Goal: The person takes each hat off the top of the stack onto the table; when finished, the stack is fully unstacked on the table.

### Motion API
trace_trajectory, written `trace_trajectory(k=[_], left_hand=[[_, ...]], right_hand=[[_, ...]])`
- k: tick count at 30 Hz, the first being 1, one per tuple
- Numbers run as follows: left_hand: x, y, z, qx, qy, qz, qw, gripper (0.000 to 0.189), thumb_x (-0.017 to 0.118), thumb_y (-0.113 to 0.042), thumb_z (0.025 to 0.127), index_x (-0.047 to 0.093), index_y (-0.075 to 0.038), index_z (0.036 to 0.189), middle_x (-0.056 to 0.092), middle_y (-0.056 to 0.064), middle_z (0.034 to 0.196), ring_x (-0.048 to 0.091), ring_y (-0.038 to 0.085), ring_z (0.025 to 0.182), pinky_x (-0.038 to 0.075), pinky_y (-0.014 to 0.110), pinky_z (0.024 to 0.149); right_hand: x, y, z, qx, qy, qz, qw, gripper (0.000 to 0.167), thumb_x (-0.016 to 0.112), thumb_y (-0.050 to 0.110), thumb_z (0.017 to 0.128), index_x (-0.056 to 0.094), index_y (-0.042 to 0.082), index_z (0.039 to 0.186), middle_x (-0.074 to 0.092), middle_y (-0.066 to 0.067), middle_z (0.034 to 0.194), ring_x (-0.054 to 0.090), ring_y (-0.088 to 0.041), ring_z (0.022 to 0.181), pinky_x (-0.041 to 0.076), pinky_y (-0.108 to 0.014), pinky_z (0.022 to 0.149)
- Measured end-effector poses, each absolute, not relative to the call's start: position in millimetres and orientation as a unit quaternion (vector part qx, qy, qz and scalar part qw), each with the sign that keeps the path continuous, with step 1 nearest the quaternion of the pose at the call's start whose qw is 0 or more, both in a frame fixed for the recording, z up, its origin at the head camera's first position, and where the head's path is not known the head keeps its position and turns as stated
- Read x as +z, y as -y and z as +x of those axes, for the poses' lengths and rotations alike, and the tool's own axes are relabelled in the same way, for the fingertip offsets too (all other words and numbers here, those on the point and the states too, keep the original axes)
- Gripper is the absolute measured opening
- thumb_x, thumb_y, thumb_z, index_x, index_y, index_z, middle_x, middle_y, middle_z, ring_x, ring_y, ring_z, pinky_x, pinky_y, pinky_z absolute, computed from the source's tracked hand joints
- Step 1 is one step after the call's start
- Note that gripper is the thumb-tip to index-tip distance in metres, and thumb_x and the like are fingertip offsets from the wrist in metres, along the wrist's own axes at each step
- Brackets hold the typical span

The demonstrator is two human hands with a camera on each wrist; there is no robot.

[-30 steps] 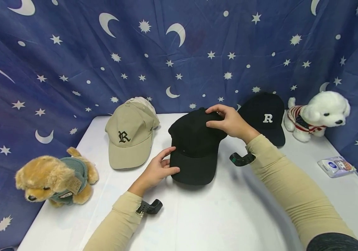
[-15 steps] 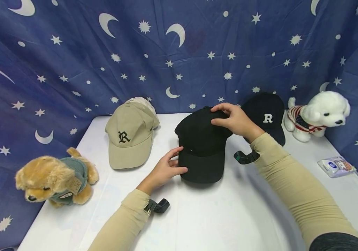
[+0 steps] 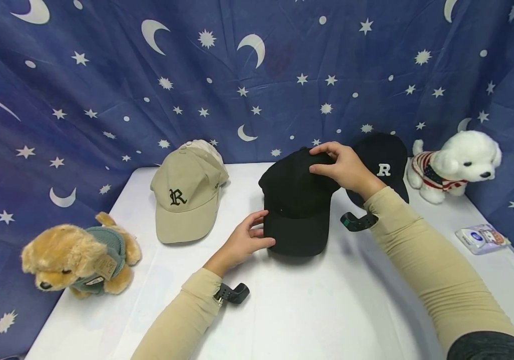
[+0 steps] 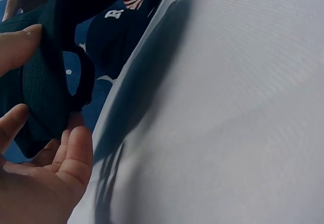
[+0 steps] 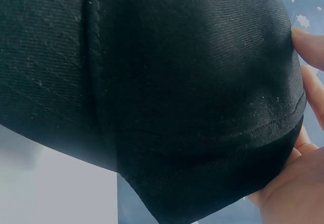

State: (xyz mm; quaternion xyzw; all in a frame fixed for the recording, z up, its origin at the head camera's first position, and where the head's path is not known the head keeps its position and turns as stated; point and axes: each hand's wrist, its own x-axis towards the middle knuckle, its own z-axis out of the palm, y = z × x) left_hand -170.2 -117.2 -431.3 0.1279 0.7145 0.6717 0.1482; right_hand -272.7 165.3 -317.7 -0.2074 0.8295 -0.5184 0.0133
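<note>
Both hands hold a plain black baseball cap (image 3: pixel 299 197) above the table's middle, its brim facing the person. My left hand (image 3: pixel 241 243) pinches the left edge of the brim; part of its fingers is hidden under the cap. At the upper right of the crown, my right hand (image 3: pixel 349 171) grips with thumb and fingers spread over the fabric. In the left wrist view a strap (image 4: pixel 87 77) hangs below the cap, and the cap's shadow falls on the cloth. The black fabric (image 5: pixel 167 82) fills most of the right wrist view, fingers at its right edge.
On the white table (image 3: pixel 302 310), a beige cap (image 3: pixel 189 195) over a paler one sits left. Behind my right hand is a navy cap (image 3: pixel 385 150) with a white R. A white toy dog (image 3: pixel 468 155), a small packet (image 3: pixel 482 239) and a tan toy dog (image 3: pixel 72 255) stand around.
The plain black cap has moved right and slightly back, carried by both hands. It now covers less space near the beige cap and comes closer to the navy one.
</note>
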Motion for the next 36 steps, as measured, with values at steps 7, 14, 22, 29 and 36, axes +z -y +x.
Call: trace_trajectory(k=[7, 14, 22, 29, 36], left_hand=[[-435, 113, -172, 0.672, -0.714, 0.123, 0.154, 0.074, 0.072, 0.006, 0.087, 0.037, -0.002, 0.152, 0.040, 0.022, 0.149, 0.059, 0.034, 0.120, 0.051, 0.031, 0.091], [-435, 105, -177, 0.663, -0.725, 0.110, 0.151, 0.076, 0.074, 0.003, 0.086, 0.038, -0.006, 0.152, 0.042, 0.019, 0.148, 0.059, 0.031, 0.119, 0.052, 0.033, 0.092], [-436, 96, -189, 0.649, -0.741, 0.093, 0.146, 0.075, 0.077, -0.003, 0.086, 0.041, -0.008, 0.152, 0.045, 0.017, 0.148, 0.062, 0.026, 0.115, 0.051, 0.032, 0.090], [-436, 90, -199, 0.640, -0.749, 0.088, 0.147, 0.075, 0.077, -0.006, 0.087, 0.042, -0.011, 0.153, 0.044, 0.015, 0.148, 0.061, 0.025, 0.117, 0.050, 0.032, 0.091], [-434, 86, -211, 0.618, -0.769, 0.079, 0.142, 0.074, 0.078, -0.012, 0.087, 0.043, -0.014, 0.153, 0.047, 0.011, 0.149, 0.059, 0.022, 0.118, 0.050, 0.029, 0.090]], right_hand=[[-317, -170, -276, -0.498, -0.841, -0.210, 0.008, 0.042, 0.073, 0.013, 0.092, 0.060, 0.000, 0.130, 0.053, -0.015, 0.136, 0.057, -0.028, 0.110, 0.049, -0.043, 0.090], [-317, -173, -283, -0.480, -0.853, -0.204, 0.002, 0.041, 0.072, 0.013, 0.092, 0.061, 0.001, 0.130, 0.054, -0.015, 0.136, 0.054, -0.028, 0.109, 0.046, -0.047, 0.092], [-316, -176, -290, -0.459, -0.867, -0.195, 0.004, 0.044, 0.072, 0.017, 0.093, 0.059, 0.002, 0.133, 0.052, -0.018, 0.138, 0.052, -0.033, 0.113, 0.044, -0.052, 0.097], [-316, -179, -296, -0.446, -0.876, -0.183, 0.007, 0.048, 0.072, 0.020, 0.093, 0.058, 0.001, 0.134, 0.048, -0.019, 0.142, 0.044, -0.035, 0.121, 0.037, -0.055, 0.103], [-316, -183, -304, -0.443, -0.880, -0.172, 0.016, 0.051, 0.071, 0.021, 0.093, 0.056, 0.000, 0.137, 0.044, -0.019, 0.146, 0.038, -0.036, 0.134, 0.031, -0.056, 0.110]])
